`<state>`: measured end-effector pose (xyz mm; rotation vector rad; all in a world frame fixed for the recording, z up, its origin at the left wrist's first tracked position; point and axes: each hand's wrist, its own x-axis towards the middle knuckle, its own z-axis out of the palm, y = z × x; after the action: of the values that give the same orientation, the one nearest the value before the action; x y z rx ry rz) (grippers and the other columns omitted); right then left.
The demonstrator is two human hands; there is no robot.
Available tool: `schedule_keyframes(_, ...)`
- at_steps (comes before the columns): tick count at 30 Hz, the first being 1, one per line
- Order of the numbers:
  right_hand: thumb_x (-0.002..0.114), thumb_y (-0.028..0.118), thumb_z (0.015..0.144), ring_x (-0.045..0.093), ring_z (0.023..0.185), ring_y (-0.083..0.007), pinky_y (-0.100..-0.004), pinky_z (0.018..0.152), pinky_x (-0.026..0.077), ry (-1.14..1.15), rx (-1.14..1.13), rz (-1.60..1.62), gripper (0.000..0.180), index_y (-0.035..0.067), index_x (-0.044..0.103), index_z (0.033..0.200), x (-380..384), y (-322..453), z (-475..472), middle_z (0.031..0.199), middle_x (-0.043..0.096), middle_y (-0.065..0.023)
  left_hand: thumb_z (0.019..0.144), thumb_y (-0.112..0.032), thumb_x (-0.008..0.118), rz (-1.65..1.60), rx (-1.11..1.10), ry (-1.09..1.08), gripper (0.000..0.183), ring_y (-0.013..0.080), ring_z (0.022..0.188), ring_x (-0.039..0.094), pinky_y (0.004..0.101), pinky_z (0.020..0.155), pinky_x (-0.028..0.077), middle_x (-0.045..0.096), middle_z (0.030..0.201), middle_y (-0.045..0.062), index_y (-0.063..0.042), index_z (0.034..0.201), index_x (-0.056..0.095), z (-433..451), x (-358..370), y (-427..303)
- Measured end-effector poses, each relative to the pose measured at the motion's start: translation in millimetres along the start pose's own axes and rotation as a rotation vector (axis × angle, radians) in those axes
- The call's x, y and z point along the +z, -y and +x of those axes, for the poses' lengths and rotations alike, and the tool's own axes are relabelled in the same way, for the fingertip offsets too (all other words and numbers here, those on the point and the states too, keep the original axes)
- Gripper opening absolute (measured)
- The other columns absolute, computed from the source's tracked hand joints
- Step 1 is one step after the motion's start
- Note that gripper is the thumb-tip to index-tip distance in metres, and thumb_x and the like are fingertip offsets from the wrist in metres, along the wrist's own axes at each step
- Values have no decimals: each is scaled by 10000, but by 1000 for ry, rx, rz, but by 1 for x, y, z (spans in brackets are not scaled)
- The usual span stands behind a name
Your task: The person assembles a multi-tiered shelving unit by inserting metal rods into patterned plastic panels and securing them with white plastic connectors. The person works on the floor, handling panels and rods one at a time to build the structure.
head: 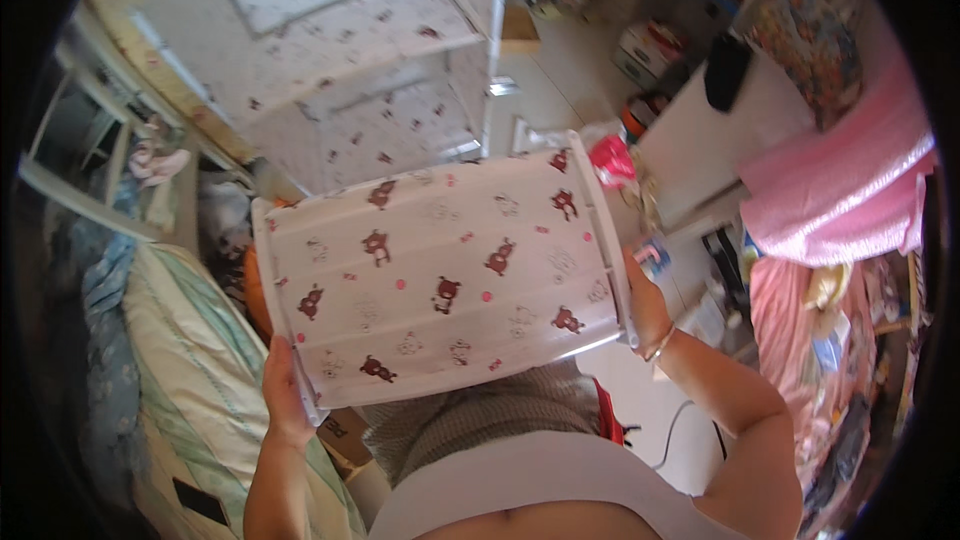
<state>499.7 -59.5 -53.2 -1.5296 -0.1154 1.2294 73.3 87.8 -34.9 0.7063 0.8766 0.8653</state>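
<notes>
A wide rectangular panel point(431, 277) printed with brown bears and pink dots spans the space in front of my body. White rails run along its short sides. My left hand point(283, 390) grips its lower left corner. At the lower right side, my right hand point(646, 307) holds the other rail, and a bracelet circles that wrist. Beyond the panel stands an upright shelving unit point(360, 67) lined with similar bear-print material, with a shelf across it. Most of my fingers are hidden under the panel.
Left is a bed with a striped cover point(202, 330) and a dark phone-like slab point(200, 501) on it. A cardboard box point(346, 439) sits low beside me. Right are a white tabletop point(712, 127), pink cloth point(832, 195) and a cable point(670, 435) on the floor.
</notes>
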Motion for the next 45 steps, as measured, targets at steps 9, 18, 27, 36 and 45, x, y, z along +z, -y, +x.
schedule_keyframes(9, 500, 400, 1025, 545, 537, -83, -232, 488, 439, 328, -336, -36, 343, 89, 635, 977, 9, 40, 1, 690, 610, -4, 1034, -476, 393, 94, 150, -4, 557, 219, 1132, 613, 371, 973, 497, 610, 1270, 103, -43, 1374, 475, 0, 0, -48)
schedule_keyframes(18, 446, 336, 1057, 483, 726, -22, -213, 641, 415, 191, -664, -172, 364, 14, 594, 1140, 37, 29, -26, 846, 594, 35, 1061, -418, 355, 212, 474, -83, 529, 173, 1243, 462, 330, 1080, 341, 498, 1348, 85, -29, 1417, 399, 31, -13, -48)
schedule_keyframes(27, 470, 309, 1049, 495, 773, -42, -224, 692, 421, 95, -711, -245, 350, -5, 599, 1134, 32, 5, -1, 868, 609, 9, 1045, -492, 372, 328, 298, -274, 550, 87, 733, 548, 238, 670, 472, 609, 903, 11, -12, 1138, 625, 26, 10, -46)
schedule_keyframes(36, 547, 355, 1010, 493, 777, -65, -235, 689, 419, 27, -661, -589, 374, 11, 614, 1142, 1, -16, 17, 860, 594, 14, 1039, -549, 306, 429, 94, -259, 645, 97, 540, 453, 268, 468, 458, 469, 626, 4, -20, 778, 568, 60, -21, 49)
schedule_keyframes(45, 574, 321, 1000, 454, 729, -57, -240, 633, 391, -8, -512, -602, 305, 24, 619, 1053, 3, -17, 36, 799, 534, 43, 1043, -525, 323, 390, 20, -211, 598, 120, 682, 530, 268, 608, 480, 561, 774, 24, -17, 964, 630, 72, -22, 23)
